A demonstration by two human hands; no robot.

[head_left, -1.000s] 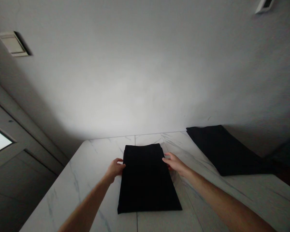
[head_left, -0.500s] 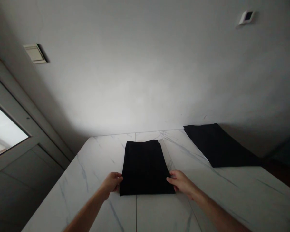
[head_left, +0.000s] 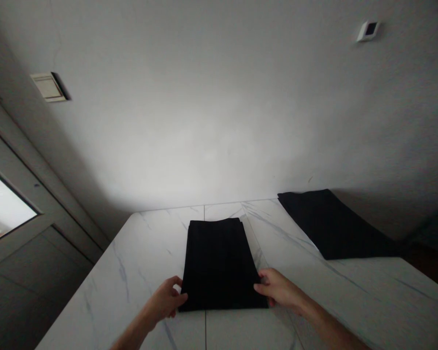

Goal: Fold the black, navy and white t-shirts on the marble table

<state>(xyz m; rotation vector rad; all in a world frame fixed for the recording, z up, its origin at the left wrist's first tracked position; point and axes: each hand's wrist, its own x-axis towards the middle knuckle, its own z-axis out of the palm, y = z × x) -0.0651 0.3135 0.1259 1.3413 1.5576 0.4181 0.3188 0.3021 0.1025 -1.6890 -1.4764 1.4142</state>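
Black cloth [head_left: 221,265] in both pinched grips [head_left: 167,296] [head_left: 278,289]

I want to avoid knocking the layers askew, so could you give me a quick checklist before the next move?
1. Left grip at front cloth, left edge: ok, thumb on top.
2. Right grip at its right edge: ok, thumb on top.
3. Firm pinch: cannot tell, fingers partly hidden.
4. Layers flush at wall end: not ok, corners look stepped.
5. Other cloth apart: ok, table shows between.
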